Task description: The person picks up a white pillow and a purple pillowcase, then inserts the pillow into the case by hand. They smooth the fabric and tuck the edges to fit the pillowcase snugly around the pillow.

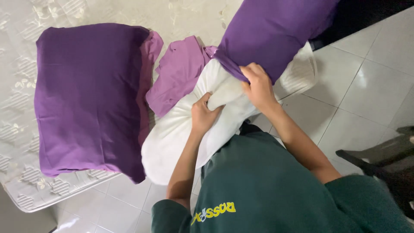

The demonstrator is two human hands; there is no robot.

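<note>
Bolster: a long white bolster (172,133), soft and plump, smooth cotton-like cloth puckered where you grip it; it lies slantwise from your waist up toward the mattress edge, its upper half inside the cover.
Cover: a deep purple bolster cover (271,32), matte woven fabric, tube-shaped, drawn taut over the upper end, its open hem bunched at mid-length.
Left hand: your left hand (204,113) is curled shut, fingers dug into the white cloth, gathering a fistful of folds.
Right hand: your right hand (258,86) is closed on the cover's hem, pinching the purple edge against the white filling.
Pillow: a rectangular pillow (88,97) in a matching purple case, puffy with rounded corners, lying flat on the mattress, left of the bolster.
Loose cloth: a crumpled lilac cloth (179,73), lighter in tone, between pillow and bolster.
Mattress: a white quilted mattress (26,190), embossed floral pattern, piped edge.
Floor: glossy white floor tiles (371,82), square, with grey grout lines.
Garment: your dark green sleeved top (267,190), soft knit.
</note>
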